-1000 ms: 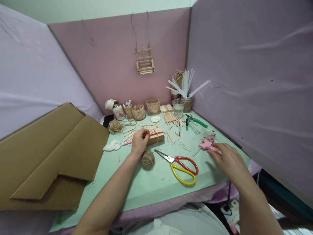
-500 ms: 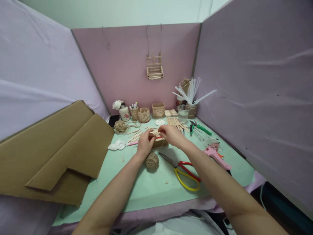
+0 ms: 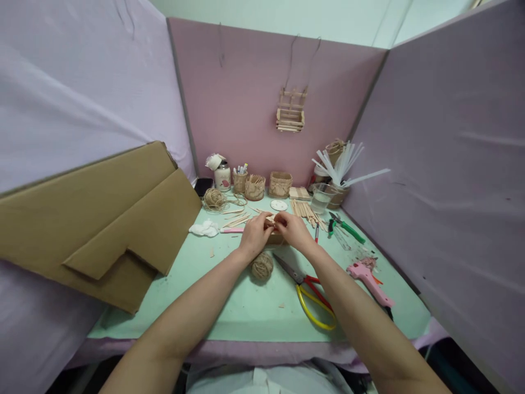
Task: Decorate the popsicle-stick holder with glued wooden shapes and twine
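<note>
My left hand (image 3: 256, 232) and my right hand (image 3: 292, 229) meet fingertip to fingertip over a small brown cardboard box (image 3: 277, 239) on the table. Both are closed in a pinch on a thin strand of twine, mostly hidden by the fingers. Just in front of the box, below my left wrist, lies a ball of twine (image 3: 262, 266). Large scissors (image 3: 301, 278) with one red and one yellow handle rest to its right, partly beneath my right forearm. Behind the hands are loose wooden sticks (image 3: 303, 210).
Folded cardboard (image 3: 123, 219) leans at the left. A pink glue gun (image 3: 371, 282) and green-handled pliers (image 3: 348, 230) lie at the right. Along the back stand woven baskets (image 3: 280, 185), a clear water cup (image 3: 320, 200) and a pot of white glue sticks (image 3: 338, 192). A stick-built hanger (image 3: 290, 117) hangs behind.
The head view has turned and tilted, so the table's things appear farther right. My hands have drawn closer together over the box, and their fingertips now cover the strand.
</note>
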### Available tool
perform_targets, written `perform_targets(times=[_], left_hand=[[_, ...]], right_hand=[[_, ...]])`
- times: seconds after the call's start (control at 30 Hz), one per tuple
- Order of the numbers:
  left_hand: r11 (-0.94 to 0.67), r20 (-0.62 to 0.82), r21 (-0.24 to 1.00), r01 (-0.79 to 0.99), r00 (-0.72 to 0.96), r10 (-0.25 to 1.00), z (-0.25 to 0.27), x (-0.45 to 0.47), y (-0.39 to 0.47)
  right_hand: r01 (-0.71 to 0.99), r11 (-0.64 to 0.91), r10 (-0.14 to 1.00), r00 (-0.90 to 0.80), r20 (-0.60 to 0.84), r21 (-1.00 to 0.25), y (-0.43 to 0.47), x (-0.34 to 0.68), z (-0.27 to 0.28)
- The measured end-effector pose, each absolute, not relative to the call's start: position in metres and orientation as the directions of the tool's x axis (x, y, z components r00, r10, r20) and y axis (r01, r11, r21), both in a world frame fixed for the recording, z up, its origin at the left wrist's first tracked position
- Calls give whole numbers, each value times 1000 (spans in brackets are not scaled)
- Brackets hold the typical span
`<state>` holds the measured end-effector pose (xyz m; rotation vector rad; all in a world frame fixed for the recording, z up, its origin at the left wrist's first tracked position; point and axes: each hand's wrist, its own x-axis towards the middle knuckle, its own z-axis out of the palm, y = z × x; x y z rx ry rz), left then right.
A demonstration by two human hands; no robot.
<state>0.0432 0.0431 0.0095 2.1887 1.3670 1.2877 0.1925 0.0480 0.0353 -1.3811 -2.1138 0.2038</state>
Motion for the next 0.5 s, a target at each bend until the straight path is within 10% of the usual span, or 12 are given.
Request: perform_targets(times=[0.5], left_hand=[[-513, 530, 612, 602, 169, 831, 12, 43, 41]], right_hand=[[897, 426, 848, -353, 396, -114, 35, 195, 38]])
